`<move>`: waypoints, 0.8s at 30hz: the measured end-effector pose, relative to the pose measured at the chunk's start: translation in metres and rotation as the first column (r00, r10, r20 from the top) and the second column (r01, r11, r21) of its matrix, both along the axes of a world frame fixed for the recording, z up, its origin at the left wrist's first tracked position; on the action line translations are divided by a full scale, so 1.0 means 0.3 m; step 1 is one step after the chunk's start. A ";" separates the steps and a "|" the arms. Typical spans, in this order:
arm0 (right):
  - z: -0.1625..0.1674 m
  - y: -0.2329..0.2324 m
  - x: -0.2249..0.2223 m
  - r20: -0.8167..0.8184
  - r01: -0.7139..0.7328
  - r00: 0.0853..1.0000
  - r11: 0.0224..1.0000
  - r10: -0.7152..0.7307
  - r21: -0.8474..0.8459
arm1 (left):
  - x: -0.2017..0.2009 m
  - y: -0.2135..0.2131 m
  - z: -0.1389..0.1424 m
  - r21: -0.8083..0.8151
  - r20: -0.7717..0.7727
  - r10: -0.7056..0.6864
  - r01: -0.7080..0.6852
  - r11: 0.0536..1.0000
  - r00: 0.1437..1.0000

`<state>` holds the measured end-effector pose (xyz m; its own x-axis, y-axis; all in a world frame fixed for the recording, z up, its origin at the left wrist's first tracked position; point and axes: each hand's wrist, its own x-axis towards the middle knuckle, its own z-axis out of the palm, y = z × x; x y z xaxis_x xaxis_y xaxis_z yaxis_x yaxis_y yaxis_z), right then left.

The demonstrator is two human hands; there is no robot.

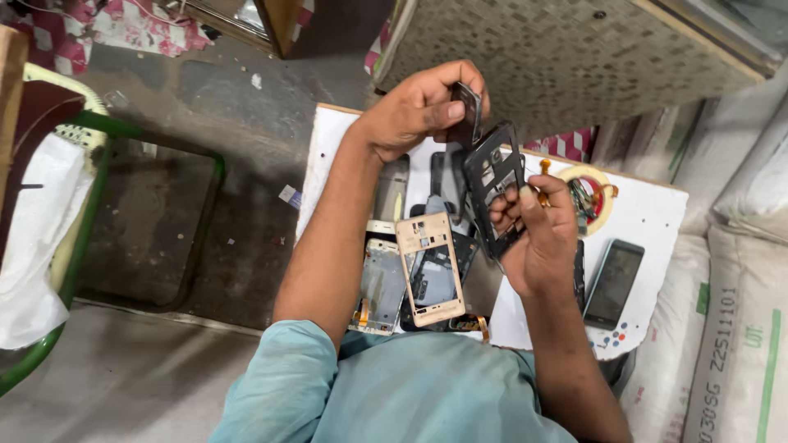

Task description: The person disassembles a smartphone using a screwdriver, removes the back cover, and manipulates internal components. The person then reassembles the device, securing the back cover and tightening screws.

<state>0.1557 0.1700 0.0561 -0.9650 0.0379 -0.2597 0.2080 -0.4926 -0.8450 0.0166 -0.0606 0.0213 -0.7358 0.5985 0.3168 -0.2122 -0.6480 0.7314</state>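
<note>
The left hand is raised over the far side of a white board, pinching a small dark piece between thumb and fingers; it may be a cover strip or a small module, but the view is too dim to be sure. Just to its right and nearer, the right hand grips a black phone frame by its lower edge, holding it upright and tilted so the open cut-outs face the small piece, which touches or nearly touches the frame's top corner. Beneath the hands lies a heap of stripped phone parts: a gold frame on top, a silver frame to its left, and a whole phone with a dark screen well to the right, near a roll of tape at the far edge. The frame looks thin and is held only at one end, so hard pressure from the left hand could bend or crack it. The pinched piece is small, and a slip could drop it into the heap below, where it would be hard to find among the dark parts.
</note>
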 end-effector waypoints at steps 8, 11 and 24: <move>-0.018 -0.115 -0.078 -0.138 -0.035 0.989 0.991 0.053 0.127 | 0.000 -0.010 0.012 0.159 0.143 -0.076 0.053 0.986 0.987; -0.026 -0.161 -0.101 -0.113 -0.019 0.993 0.994 0.031 0.104 | 0.002 -0.006 0.017 0.234 0.134 -0.035 0.002 0.972 0.990; 0.033 -0.161 -0.091 -0.264 -0.059 0.944 0.887 0.199 0.458 | -0.011 0.009 0.015 0.111 0.083 0.060 -0.069 0.991 0.995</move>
